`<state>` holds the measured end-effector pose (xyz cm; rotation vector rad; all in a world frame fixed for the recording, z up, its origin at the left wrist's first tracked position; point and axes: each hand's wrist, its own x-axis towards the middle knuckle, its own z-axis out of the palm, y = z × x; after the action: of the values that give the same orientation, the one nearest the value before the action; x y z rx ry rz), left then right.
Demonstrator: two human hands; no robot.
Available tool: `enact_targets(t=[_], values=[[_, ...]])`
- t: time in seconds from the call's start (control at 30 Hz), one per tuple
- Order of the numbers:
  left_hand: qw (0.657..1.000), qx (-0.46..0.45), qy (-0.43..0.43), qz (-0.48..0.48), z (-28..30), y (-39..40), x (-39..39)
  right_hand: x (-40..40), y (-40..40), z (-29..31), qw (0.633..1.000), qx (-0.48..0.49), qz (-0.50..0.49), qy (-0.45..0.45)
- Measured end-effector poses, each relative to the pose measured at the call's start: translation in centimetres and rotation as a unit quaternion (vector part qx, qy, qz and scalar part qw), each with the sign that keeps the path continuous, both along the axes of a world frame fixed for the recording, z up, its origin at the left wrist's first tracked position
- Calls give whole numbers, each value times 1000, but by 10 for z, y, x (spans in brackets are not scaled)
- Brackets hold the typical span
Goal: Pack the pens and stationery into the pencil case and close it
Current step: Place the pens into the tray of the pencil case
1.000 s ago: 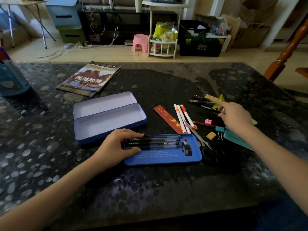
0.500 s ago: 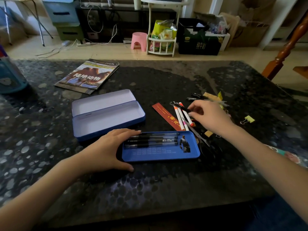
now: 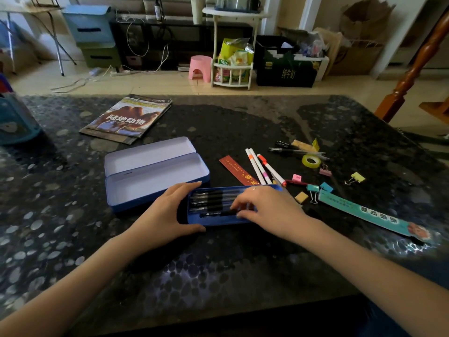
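Note:
The blue pencil case (image 3: 155,176) lies open with both halves bare. In front of it sits a blue tray (image 3: 218,222) with several black pens (image 3: 209,199) lined up in it. My left hand (image 3: 167,212) grips the tray's left end. Over the tray's right half, my right hand (image 3: 269,210) pinches another black pen (image 3: 218,213), which lies along the tray's near side. Loose to the right are a red ruler (image 3: 237,169), three white markers (image 3: 257,166), more black pens (image 3: 291,150), a tape roll (image 3: 311,161), an eraser (image 3: 301,197) and binder clips (image 3: 356,178).
A magazine (image 3: 128,119) lies at the back left of the dark stone table (image 3: 218,276). A blue container (image 3: 14,122) stands at the far left edge. A long teal strip (image 3: 364,215) lies at the right. A wooden post (image 3: 413,69) rises beyond the table's right corner.
My right hand took a black pen from the pile on the right and brought it left and down into the tray. My left hand stayed on the tray's left end.

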<state>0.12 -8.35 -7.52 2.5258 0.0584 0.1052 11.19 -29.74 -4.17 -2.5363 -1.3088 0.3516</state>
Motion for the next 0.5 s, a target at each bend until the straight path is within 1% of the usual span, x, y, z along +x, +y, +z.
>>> enact_targets(t=[0.1, 0.27, 0.4, 0.5], values=[[1000, 17, 0, -2, 2, -3, -4, 1, 6, -5, 1000, 5, 1, 1], [994, 107, -7, 1, 4, -12, -25, 5, 12, -12, 999, 33, 0, 2], [982, 181, 41, -39, 3, -16, -36, 7, 13, -17, 997, 66, -7, -33], [963, 243, 84, -78, 0, -10, -39, 8, 9, -18, 996, 83, -11, -34]])
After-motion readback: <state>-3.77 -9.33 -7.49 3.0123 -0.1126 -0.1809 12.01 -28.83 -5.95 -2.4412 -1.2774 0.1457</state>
